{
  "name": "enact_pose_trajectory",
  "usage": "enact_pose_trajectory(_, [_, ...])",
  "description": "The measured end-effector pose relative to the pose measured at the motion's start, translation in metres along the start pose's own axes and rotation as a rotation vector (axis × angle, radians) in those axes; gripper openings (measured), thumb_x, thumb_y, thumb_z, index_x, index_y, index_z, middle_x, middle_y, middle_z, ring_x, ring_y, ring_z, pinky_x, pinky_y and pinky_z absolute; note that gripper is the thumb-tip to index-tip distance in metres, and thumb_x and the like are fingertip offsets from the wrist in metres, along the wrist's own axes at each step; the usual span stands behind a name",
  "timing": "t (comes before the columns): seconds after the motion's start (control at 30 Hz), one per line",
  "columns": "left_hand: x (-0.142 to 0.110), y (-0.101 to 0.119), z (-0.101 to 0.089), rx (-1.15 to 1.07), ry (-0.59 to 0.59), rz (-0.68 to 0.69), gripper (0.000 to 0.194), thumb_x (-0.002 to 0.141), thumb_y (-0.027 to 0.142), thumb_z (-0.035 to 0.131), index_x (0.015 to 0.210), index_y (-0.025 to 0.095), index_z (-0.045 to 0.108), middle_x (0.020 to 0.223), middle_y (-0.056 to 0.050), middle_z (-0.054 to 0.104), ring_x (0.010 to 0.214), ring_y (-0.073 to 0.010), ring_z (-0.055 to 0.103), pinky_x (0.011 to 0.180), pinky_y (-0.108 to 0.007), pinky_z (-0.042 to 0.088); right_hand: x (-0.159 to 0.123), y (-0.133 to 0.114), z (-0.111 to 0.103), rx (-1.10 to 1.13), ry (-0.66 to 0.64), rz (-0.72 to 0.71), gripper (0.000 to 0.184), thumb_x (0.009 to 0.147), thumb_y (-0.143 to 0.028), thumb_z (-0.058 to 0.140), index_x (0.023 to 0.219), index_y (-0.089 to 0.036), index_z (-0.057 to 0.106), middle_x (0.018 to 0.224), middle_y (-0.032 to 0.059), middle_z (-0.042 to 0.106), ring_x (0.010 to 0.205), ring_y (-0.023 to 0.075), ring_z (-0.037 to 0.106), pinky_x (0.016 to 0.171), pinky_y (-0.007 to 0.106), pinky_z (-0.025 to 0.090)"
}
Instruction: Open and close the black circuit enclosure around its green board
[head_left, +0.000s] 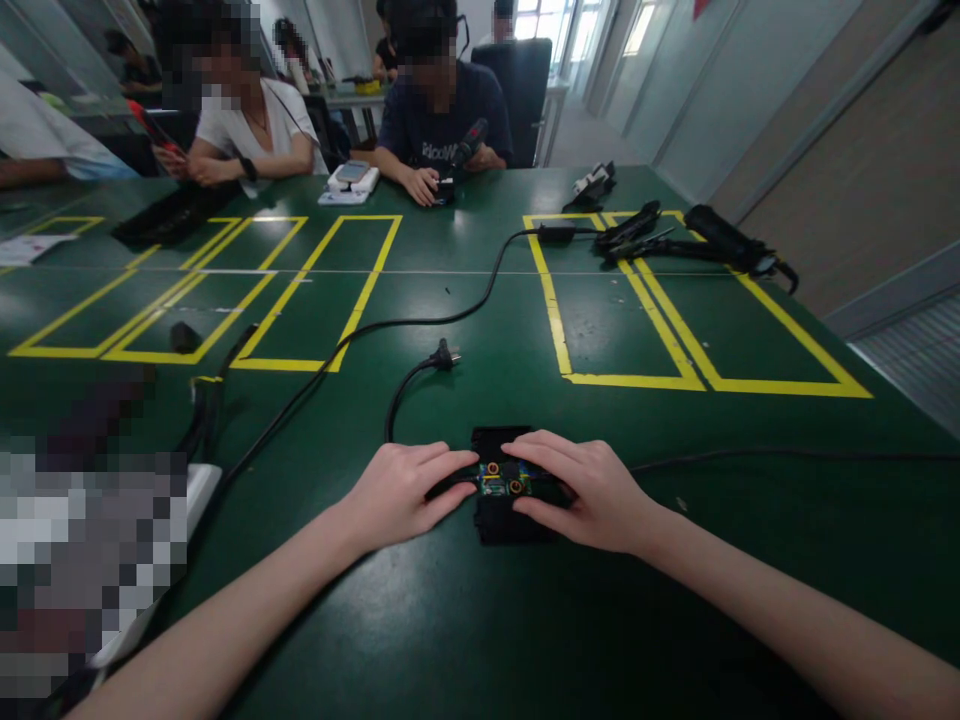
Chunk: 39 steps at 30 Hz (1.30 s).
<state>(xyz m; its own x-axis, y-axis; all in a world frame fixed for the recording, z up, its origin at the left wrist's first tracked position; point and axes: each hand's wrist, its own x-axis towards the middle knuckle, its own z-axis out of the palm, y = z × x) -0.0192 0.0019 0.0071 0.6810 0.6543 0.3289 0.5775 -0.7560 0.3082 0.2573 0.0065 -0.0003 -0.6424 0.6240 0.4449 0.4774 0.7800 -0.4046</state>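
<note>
A small black case (501,522) lies on the green table (465,620) in front of me, with a circuit board (504,480) bearing orange and green parts showing across its middle. My left hand (401,492) rests on the table at the case's left side, its fingertips on the board's left end. My right hand (585,490) covers the case's right side, fingers curled over the board. A black cord with a plug (444,356) runs from the case up the table.
Yellow tape rectangles (637,380) mark the table. A long black cable (420,322) crosses to an adapter (556,233). Black tools (731,240) lie at the far right. Two people sit at the far edge, handling small devices. A white power strip (196,488) lies left.
</note>
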Motion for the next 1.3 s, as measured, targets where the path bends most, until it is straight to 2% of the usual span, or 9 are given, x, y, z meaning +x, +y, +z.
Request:
enact_pose_trajectory(0.1, [-0.001, 0.0, 0.001, -0.012, 0.022, -0.014, 0.031, 0.109, 0.036, 0.05, 0.124, 0.015, 0.068, 0.087, -0.004, 0.075, 0.068, -0.0145, 0.071, 0.059, -0.023, 0.051, 0.001, -0.001, -0.001, 0.029, 0.052, 0.095, 0.024, 0.102, -0.031, 0.054, 0.121, -0.019, 0.063, 0.114, 0.0114, 0.074, 0.083, 0.017, 0.074, 0.067, 0.025, 0.058])
enact_pose_trajectory(0.2, [-0.002, -0.001, 0.001, -0.019, 0.016, -0.042, 0.032, 0.108, 0.037, 0.052, 0.127, 0.016, 0.067, 0.087, -0.004, 0.076, 0.067, -0.0148, 0.071, 0.059, -0.023, 0.053, 0.002, -0.001, -0.001, 0.065, 0.071, 0.212, 0.015, 0.1, -0.029, 0.055, 0.11, -0.02, 0.062, 0.107, 0.0088, 0.072, 0.057, 0.0099, 0.06, 0.05, 0.022, 0.049])
enact_pose_trajectory(0.27, [-0.002, -0.001, 0.001, -0.021, 0.002, -0.064, 0.036, 0.106, 0.04, 0.054, 0.131, 0.016, 0.066, 0.086, -0.004, 0.075, 0.066, -0.0154, 0.071, 0.06, -0.024, 0.053, 0.003, -0.001, -0.001, 0.076, 0.07, 0.25, 0.014, 0.098, -0.031, 0.057, 0.106, -0.02, 0.06, 0.104, 0.0079, 0.07, 0.051, 0.0079, 0.053, 0.046, 0.022, 0.046])
enact_pose_trajectory(0.47, [-0.002, 0.0, 0.001, -0.046, -0.02, -0.104, 0.047, 0.101, 0.048, 0.06, 0.137, 0.017, 0.063, 0.09, -0.006, 0.077, 0.072, -0.0179, 0.073, 0.064, -0.025, 0.056, 0.0, -0.008, -0.008, 0.09, 0.025, 0.268, 0.027, 0.093, -0.032, 0.063, 0.118, -0.022, 0.059, 0.11, 0.0094, 0.069, 0.066, 0.0141, 0.064, 0.052, 0.025, 0.054])
enact_pose_trajectory(0.67, [0.0, -0.001, 0.002, -0.058, -0.01, -0.112, 0.046, 0.101, 0.047, 0.059, 0.136, 0.018, 0.064, 0.094, -0.006, 0.079, 0.073, -0.0181, 0.075, 0.067, -0.027, 0.059, -0.016, -0.004, -0.012, -0.067, 0.019, 0.204, 0.046, 0.093, -0.035, 0.064, 0.136, -0.02, 0.059, 0.122, 0.0143, 0.068, 0.099, 0.0261, 0.073, 0.078, 0.037, 0.064])
enact_pose_trajectory(0.8, [0.0, -0.002, 0.002, -0.046, 0.005, -0.112, 0.044, 0.1, 0.045, 0.061, 0.134, 0.016, 0.065, 0.099, -0.007, 0.08, 0.068, -0.0169, 0.074, 0.062, -0.026, 0.057, -0.021, 0.006, -0.013, -0.261, -0.008, 0.107, 0.047, 0.099, -0.042, 0.058, 0.135, -0.012, 0.062, 0.114, 0.0168, 0.072, 0.092, 0.0264, 0.073, 0.071, 0.035, 0.061])
enact_pose_trajectory(0.93, [0.0, -0.004, 0.002, -0.049, 0.006, -0.114, 0.041, 0.1, 0.041, 0.061, 0.134, 0.018, 0.066, 0.102, -0.007, 0.081, 0.067, -0.0159, 0.074, 0.062, -0.025, 0.058, -0.02, 0.011, -0.015, -0.297, -0.058, 0.109, 0.041, 0.101, -0.045, 0.056, 0.124, -0.014, 0.069, 0.099, 0.0128, 0.073, 0.08, 0.0227, 0.07, 0.065, 0.032, 0.055])
enact_pose_trajectory(1.07, [0.0, -0.005, 0.002, -0.056, -0.006, -0.136, 0.042, 0.1, 0.039, 0.06, 0.137, 0.019, 0.065, 0.108, -0.009, 0.081, 0.068, -0.0161, 0.075, 0.063, -0.026, 0.059, -0.021, 0.01, -0.014, -0.305, -0.078, 0.109, 0.047, 0.099, -0.051, 0.058, 0.122, -0.013, 0.071, 0.091, 0.0111, 0.073, 0.075, 0.0213, 0.069, 0.062, 0.03, 0.052])
enact_pose_trajectory(1.3, [0.002, -0.006, -0.002, -0.02, -0.044, -0.183, 0.039, 0.101, 0.038, 0.059, 0.133, 0.019, 0.068, 0.103, -0.007, 0.082, 0.071, -0.0171, 0.075, 0.065, -0.026, 0.059, -0.022, 0.012, -0.012, -0.259, -0.103, 0.154, 0.056, 0.093, -0.053, 0.066, 0.134, -0.014, 0.067, 0.101, 0.0129, 0.081, 0.081, 0.0237, 0.077, 0.068, 0.032, 0.059])
